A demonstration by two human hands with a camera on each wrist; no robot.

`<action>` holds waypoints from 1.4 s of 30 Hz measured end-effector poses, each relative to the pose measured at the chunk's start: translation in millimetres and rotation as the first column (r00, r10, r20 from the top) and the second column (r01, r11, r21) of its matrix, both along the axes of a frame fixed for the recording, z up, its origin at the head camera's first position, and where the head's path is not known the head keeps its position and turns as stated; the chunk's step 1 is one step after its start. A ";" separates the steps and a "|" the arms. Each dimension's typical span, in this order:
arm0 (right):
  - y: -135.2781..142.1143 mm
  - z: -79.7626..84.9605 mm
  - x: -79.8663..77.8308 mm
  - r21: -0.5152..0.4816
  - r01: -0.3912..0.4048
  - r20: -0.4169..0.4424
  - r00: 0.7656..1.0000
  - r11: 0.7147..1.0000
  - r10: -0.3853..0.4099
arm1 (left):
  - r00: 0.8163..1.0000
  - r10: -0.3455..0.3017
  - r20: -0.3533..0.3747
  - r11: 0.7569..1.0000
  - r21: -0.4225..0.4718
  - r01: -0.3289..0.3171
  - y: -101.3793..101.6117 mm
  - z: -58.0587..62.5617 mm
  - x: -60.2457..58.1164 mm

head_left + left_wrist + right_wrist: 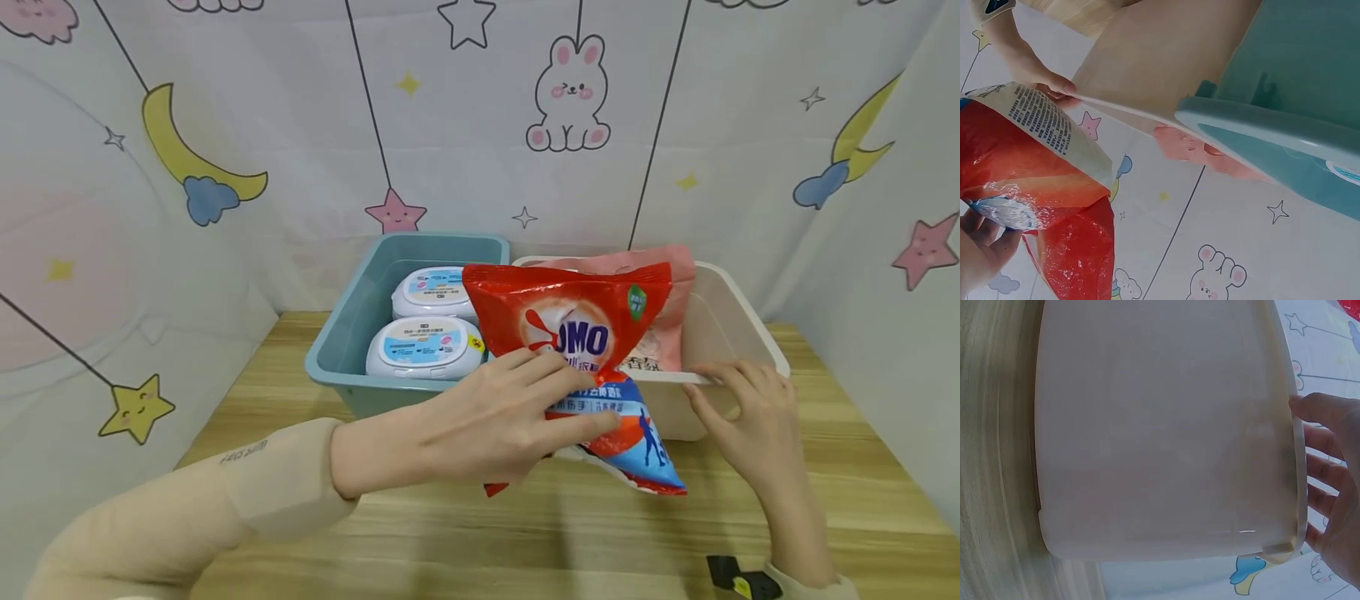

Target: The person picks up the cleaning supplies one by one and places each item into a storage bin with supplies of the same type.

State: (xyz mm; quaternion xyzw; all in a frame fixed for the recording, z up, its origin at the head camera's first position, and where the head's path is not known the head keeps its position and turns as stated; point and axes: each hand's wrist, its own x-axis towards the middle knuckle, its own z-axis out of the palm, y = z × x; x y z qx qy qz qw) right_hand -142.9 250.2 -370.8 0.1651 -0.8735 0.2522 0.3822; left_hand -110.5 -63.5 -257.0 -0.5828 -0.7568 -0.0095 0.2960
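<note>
My left hand grips a red and blue OMO laundry detergent bag and holds it up in front of two bins. The bag's lower half is twisted, and its lettered white back shows in the left wrist view. On the right, my right hand grips the front rim of a cream-white bin, thumb outside and fingers over the inner side. A pink bag stands inside that bin, partly hidden behind the detergent bag.
Left of the white bin stands a blue-green bin holding two white oval tubs, a front tub and a back tub. Both bins are on a wood-grain table. Behind hangs a patterned cloth.
</note>
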 end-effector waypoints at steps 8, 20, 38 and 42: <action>1.9 -0.3 0.9 0.006 0.012 0.026 1.000 1.000 -0.012 | 0.999 0.011 0.046 1.000 -0.029 -0.009 2.6 6.0 -11.5; 1.5 0.1 -2.0 0.004 0.000 -0.009 1.000 1.000 0.000 | 0.996 -0.003 0.085 1.000 0.002 0.003 6.2 12.3 -28.2; 3.3 0.7 -1.6 -0.004 0.002 -0.003 1.000 1.000 -0.002 | 0.996 0.067 0.065 0.998 -0.003 -0.067 22.3 19.7 -63.7; 4.5 1.1 -1.4 0.000 0.000 -0.005 1.000 1.000 0.000 | 0.992 0.088 0.086 0.996 -0.001 -0.089 27.3 17.1 -72.9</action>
